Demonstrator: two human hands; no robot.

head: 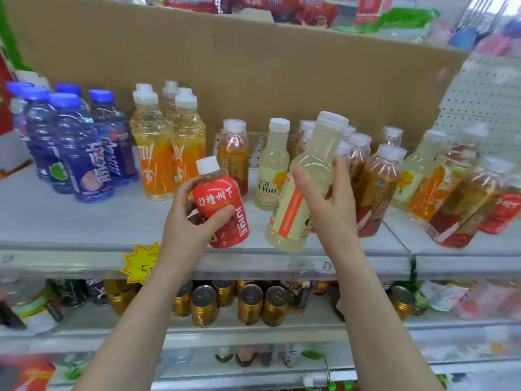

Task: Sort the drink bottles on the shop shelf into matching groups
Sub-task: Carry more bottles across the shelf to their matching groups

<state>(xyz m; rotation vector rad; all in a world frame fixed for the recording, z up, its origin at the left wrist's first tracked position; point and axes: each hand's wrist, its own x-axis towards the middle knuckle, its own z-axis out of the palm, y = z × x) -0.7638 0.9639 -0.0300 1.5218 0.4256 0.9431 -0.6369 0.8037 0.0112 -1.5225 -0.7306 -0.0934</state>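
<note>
got my left hand [187, 218] wrapped round the red juice bottle [222, 210] and right hand [332, 204] gripping the tilted C100 bottle [303, 187], which could easily clip the crowded tea bottles [377, 182] beside it and topple them.

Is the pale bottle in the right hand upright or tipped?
Tipped: the pale bottle slants, cap toward upper right, base lower left, gripped by the right hand.

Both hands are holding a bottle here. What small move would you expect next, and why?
Probably the right hand sets its pale yellow bottle upright beside the matching pale bottle standing on the shelf: same pale drink, same white cap. The red juice bottle in the left hand can wait.
</note>
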